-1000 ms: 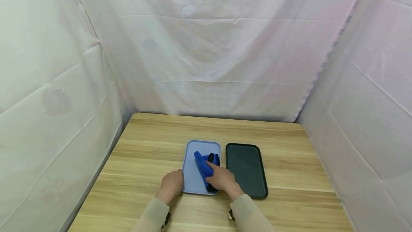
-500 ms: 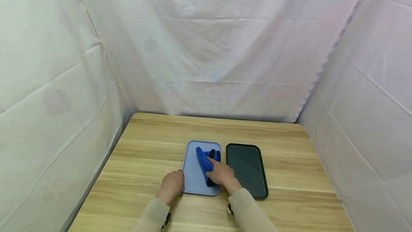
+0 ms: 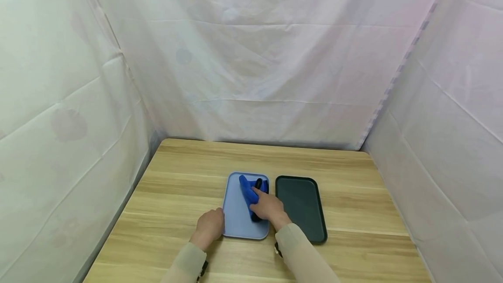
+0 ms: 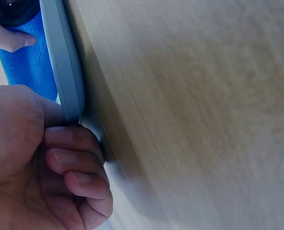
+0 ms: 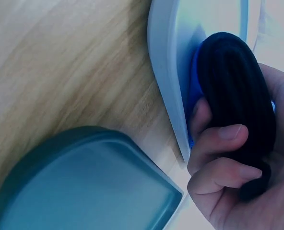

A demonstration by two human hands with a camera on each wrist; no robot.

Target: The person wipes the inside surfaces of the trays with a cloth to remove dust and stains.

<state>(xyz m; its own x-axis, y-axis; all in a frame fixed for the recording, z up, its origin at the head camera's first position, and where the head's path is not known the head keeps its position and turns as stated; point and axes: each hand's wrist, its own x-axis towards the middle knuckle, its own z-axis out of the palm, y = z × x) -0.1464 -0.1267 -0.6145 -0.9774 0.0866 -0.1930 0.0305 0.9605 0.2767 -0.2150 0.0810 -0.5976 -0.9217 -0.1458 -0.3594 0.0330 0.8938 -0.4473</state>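
In the head view my left hand (image 3: pixel 211 224) holds the left rim of a light blue tray (image 3: pixel 234 222). The left wrist view shows its fingers curled at the tray's underside, the thumb lying over the edge. My right hand (image 3: pixel 269 206) grips a thick black oblong piece (image 5: pixel 235 86), like a handle, its fingers wrapped round it. Fuzzy blue cloth (image 3: pixel 246 189) lies with this black piece, against the tray's surface. The index finger stretches forward along the top. Whether cloth and black piece are joined is hidden by the hand.
A dark green tray (image 3: pixel 300 208) lies just right of the light blue one, a narrow gap between them. Both rest on a wood-grain table (image 3: pixel 177 178). White cloth curtains (image 3: pixel 255 64) hang at the back and both sides.
My right hand has moved away from me along the light blue tray, taking the black piece and blue cloth toward its far end. The left hand stays at the left rim.
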